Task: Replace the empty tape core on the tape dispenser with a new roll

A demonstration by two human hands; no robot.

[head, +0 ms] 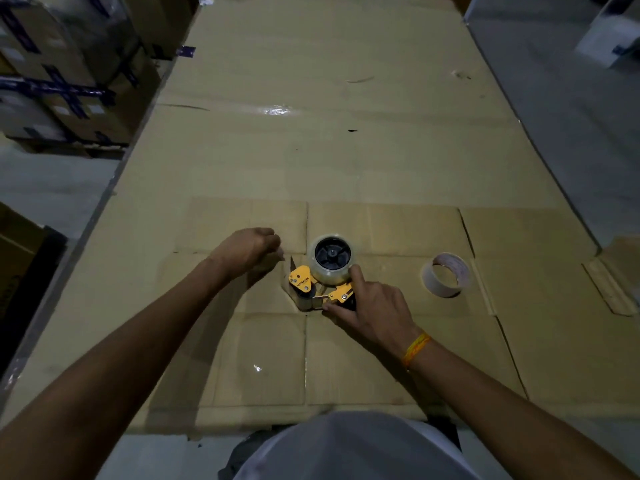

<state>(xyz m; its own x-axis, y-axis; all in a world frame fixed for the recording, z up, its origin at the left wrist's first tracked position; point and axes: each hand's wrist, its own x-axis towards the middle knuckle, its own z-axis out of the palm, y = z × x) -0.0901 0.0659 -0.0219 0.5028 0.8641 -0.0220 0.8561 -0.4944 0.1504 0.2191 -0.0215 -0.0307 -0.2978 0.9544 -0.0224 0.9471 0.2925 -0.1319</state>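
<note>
A yellow tape dispenser [304,277] lies on its side on flattened cardboard. A clear tape roll [330,271] sits on its black hub. My right hand [367,306] grips the dispenser's handle end, index finger touching the roll's edge. My left hand [251,249] is just left of the dispenser with its fingers curled and pinched; a thin clear strip of tape seems to run from it to the dispenser, though this is hard to make out. An empty cardboard tape core [446,274] lies apart on the cardboard to the right.
The cardboard sheet [346,150] covers a long table. Stacked taped boxes [62,74] stand on the floor at the far left. A white box [609,39] sits at the far right. Grey floor lies on both sides.
</note>
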